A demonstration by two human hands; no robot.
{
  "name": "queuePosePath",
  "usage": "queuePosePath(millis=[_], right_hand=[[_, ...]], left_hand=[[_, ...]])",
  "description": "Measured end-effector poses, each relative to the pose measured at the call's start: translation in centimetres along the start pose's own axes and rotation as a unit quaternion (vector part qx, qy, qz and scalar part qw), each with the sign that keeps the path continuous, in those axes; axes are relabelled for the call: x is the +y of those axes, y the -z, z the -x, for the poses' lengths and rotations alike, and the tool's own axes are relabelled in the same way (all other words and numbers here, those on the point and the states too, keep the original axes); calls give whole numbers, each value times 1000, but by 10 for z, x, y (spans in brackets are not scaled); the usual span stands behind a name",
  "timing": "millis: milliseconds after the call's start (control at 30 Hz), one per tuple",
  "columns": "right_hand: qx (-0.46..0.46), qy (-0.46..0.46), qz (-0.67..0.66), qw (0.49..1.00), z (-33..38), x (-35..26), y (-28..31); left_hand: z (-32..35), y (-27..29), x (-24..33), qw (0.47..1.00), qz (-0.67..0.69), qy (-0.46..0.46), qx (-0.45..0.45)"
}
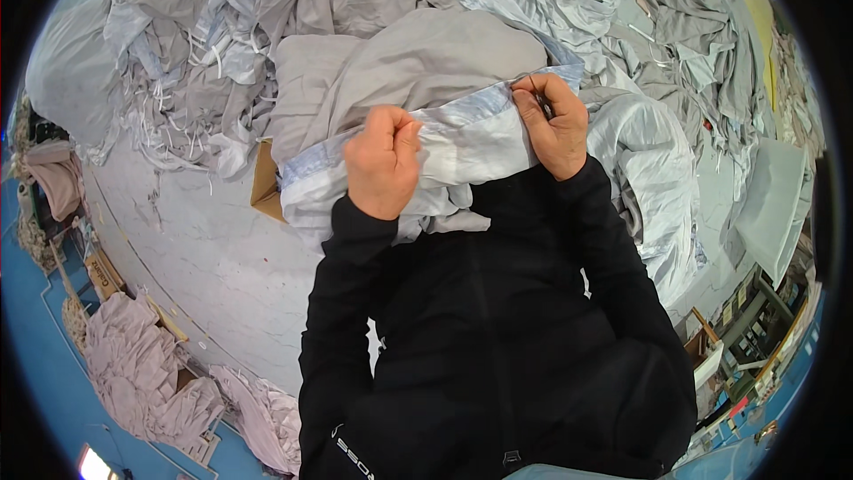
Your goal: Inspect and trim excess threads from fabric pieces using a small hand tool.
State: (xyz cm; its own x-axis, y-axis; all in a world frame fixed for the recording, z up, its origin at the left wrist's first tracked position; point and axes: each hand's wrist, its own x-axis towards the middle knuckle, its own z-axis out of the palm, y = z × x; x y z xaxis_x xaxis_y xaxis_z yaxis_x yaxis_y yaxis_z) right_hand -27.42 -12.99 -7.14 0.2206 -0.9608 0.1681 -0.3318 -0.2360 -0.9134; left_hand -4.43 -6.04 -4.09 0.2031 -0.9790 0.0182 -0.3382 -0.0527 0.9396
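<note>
A large piece of bed-linen fabric (426,62), grey on one face and pale blue-white on the other, lies bunched before me. Its blue-white hem band runs between my hands, close to my body. My left hand (384,160) is closed in a fist on this band, fingers curled under and thumb on top. To the right, my right hand (553,124) pinches the band's edge between thumb and forefinger. A small dark thing shows among the right fingers, too hidden to name. Beneath the fabric's left end, part of a brown cardboard piece (267,182) sticks out.
Heaped grey and pale-blue linens with white ties (204,62) cover the table's far left; more linens (675,36) lie far right. The white marbled tabletop (195,249) shows at left. Pinkish cloth (147,364) sits lower left above a blue floor (35,347). A whitish bin (773,204) stands right.
</note>
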Motion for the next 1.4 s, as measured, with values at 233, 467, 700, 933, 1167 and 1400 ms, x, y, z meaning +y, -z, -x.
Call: queuePosePath(millis=[233, 467, 700, 933, 1167, 1400], right_hand=[[13, -8, 3, 1000, 1, 0, 2], [4, 2, 5, 1000, -2, -2, -1], [10, 23, 10, 1000, -3, -6, -11], [28, 26, 18, 999, -1, -4, -11], [25, 33, 3, 999, -4, -3, -14], [18, 36, 13, 999, -4, -4, -13]], left_hand=[[20, 108, -11, 928, -322, -110, 151], [54, 129, -5, 920, -360, -69, 138], [12, -15, 23, 953, -249, -167, 37], [3, -9, 22, 995, -9, -81, -54], [-17, -18, 36, 940, 277, 105, -171], [-17, 0, 9, 984, 63, 67, -154]])
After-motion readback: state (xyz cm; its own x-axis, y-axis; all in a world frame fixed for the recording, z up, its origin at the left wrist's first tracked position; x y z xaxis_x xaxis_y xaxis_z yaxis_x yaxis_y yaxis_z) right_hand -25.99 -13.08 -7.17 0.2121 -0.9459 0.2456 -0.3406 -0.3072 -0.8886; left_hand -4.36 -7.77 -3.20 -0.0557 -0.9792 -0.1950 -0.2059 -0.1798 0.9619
